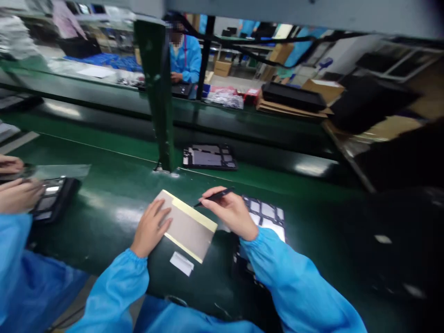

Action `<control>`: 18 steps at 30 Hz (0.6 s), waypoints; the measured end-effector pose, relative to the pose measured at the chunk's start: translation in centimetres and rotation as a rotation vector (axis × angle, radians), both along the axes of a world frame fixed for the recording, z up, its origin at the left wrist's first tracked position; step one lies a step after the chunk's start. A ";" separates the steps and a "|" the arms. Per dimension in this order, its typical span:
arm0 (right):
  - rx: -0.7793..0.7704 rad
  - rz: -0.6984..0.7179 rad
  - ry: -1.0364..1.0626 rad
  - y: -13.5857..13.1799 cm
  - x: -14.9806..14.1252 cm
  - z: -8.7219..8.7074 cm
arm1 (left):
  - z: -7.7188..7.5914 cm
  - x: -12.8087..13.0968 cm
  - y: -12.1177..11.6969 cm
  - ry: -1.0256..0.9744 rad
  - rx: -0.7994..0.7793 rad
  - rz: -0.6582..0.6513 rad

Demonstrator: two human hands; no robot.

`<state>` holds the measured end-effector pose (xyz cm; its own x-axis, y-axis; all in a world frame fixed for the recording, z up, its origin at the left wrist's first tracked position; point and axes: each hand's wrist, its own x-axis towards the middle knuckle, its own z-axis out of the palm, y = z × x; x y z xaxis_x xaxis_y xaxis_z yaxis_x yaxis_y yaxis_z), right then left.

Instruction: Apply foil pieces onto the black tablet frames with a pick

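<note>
Nearer than the fingers lies a white strip (182, 264), beyond it the yellow-edged panel (190, 232) under the spread, ungripping left hand (151, 231), and at the panel's far edge the right hand (234, 213) pinches a black pen-like tool (219, 195) that might scratch it should the panel slide.

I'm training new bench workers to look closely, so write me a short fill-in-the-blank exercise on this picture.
1. The person's ____ hand holds a slim black tool.
2. The other hand rests on a sheet whose edge strips are coloured ____.
3. The small piece lying near the sheet is ____ in colour.
4. The bench top is coloured ____.

Missing words: right; yellow; white; green.
</note>
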<state>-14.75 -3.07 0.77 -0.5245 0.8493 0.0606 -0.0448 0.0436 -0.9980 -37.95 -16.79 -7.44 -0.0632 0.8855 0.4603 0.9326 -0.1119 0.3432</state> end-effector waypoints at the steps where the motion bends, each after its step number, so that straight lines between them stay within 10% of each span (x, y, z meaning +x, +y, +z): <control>1: 0.048 -0.030 -0.023 -0.6 3.0 0.7 | 0.6 0.6 -0.1 0.007 0.054 -0.005; 8: -0.065 -0.094 -0.186 -6.4 19.3 -2.7 | 3.6 14.2 -2.6 -0.233 0.066 -0.350; 12: -0.107 -0.035 -0.160 -8.2 21.5 -4.6 | 2.0 21.2 -2.3 -0.235 -0.028 -0.479; 18: -0.014 0.099 -0.174 -8.4 20.7 -4.9 | 0.4 21.8 -0.8 -0.236 -0.049 -0.491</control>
<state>5.96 -11.43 -4.09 -0.6072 0.7930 -0.0498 0.1252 0.0336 -0.9916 -16.18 -17.58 -7.06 0.2662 0.8572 0.4408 0.6717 -0.4929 0.5530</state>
